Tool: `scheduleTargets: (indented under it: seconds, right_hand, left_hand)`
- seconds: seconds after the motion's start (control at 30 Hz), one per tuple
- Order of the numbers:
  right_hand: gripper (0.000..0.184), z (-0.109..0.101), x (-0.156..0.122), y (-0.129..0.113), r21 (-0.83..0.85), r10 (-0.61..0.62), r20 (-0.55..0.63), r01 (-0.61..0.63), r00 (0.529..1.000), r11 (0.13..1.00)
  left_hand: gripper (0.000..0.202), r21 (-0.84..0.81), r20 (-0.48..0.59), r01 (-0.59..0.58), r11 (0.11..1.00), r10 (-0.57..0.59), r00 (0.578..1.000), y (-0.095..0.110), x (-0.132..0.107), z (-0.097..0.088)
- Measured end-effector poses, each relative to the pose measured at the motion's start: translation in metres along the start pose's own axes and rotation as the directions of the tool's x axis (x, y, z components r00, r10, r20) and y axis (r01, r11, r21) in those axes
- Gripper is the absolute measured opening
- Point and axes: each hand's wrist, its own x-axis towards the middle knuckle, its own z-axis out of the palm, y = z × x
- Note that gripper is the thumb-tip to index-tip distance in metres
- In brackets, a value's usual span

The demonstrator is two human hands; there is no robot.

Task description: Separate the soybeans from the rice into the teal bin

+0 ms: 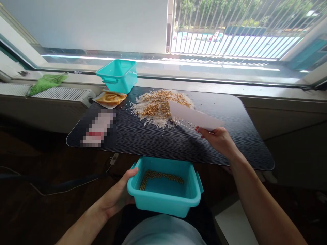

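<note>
My left hand [120, 194] grips the left wall of a teal plastic bin [166, 201] held below the near edge of the black table [237, 143]; a row of soybeans lies inside it. My right hand [217, 139] holds a white slotted plastic scraper [191, 118] tilted over the table. The scraper's far end reaches a heap of mixed soybeans and white rice [159, 106] at the table's back middle.
A second teal bin [117, 75] stands at the table's back left, beside an orange cloth on a white sheet [110, 98]. A blurred white and red item [98, 128] lies left. A green cloth [47, 82] rests on the radiator under the window.
</note>
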Motion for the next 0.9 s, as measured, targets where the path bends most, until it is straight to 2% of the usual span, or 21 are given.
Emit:
scheduleTargets:
  seconds: [0.1, 0.27, 0.47, 0.8, 0.9]
  right_hand:
    - [0.031, 0.001, 0.001, -0.004, 0.007, -0.009, 0.03, 0.009, 0.999, 1.0]
    - [0.033, 0.003, 0.01, -0.011, -0.038, 0.01, 0.008, -0.01, 1.0, 0.999]
    - [0.034, 0.001, 0.011, -0.014, 0.064, -0.045, 0.142, 0.037, 0.989, 0.997]
    - [0.034, -0.002, 0.006, -0.009, 0.066, -0.026, 0.111, 0.019, 0.993, 0.998]
    - [0.036, -0.003, 0.004, -0.012, 0.067, -0.034, 0.143, 0.025, 0.989, 0.997]
  left_hand:
    - [0.067, 0.001, 0.006, 0.001, 1.0, -0.001, 1.0, 0.001, -0.001, 0.0]
    - [0.068, 0.002, 0.011, 0.013, 1.0, -0.013, 1.0, 0.001, -0.001, 0.001]
    - [0.069, -0.003, 0.008, 0.009, 1.0, -0.009, 1.0, 0.001, 0.001, -0.001]
    - [0.068, -0.002, -0.001, 0.004, 1.0, -0.004, 1.0, 0.003, 0.001, 0.002]
    - [0.068, -0.004, 0.003, 0.002, 1.0, -0.002, 1.0, 0.003, 0.001, 0.001]
